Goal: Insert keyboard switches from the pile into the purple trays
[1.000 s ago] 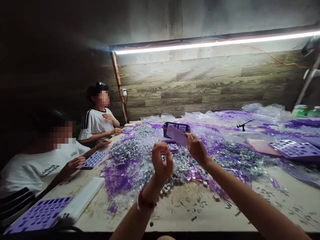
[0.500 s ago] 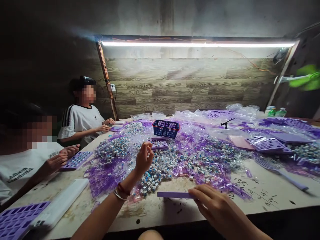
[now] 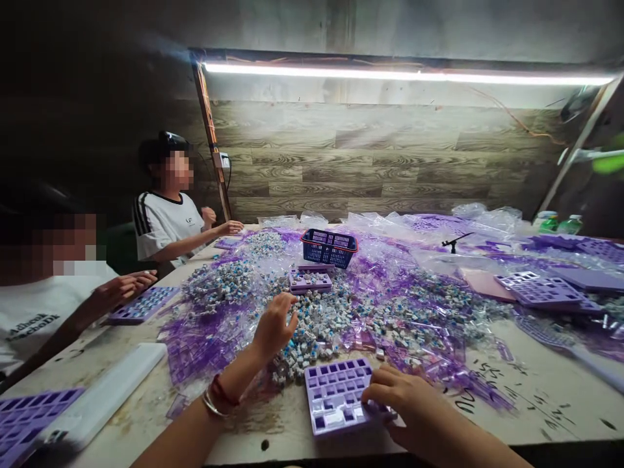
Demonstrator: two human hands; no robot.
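My right hand grips the right side of a purple keypad frame with rows of square holes, tilted so its top faces me. My left hand is over the near edge of a heap of small white and blue key switches. Its thumb stands apart from the bent fingers, and nothing shows between them. Just beyond that hand, a second purple frame lies on the heap.
A dark blue basket stands behind the heap. Purple film spreads around it. A white bar-shaped case lies at left, and stacked purple frames at right. Two co-workers sit along the left side. A small black stand is farther back.
The purple frame in my right hand has tipped from edge-on to showing its holed top. My left hand has lowered slightly toward the heap. The farther co-worker's hands have moved apart.
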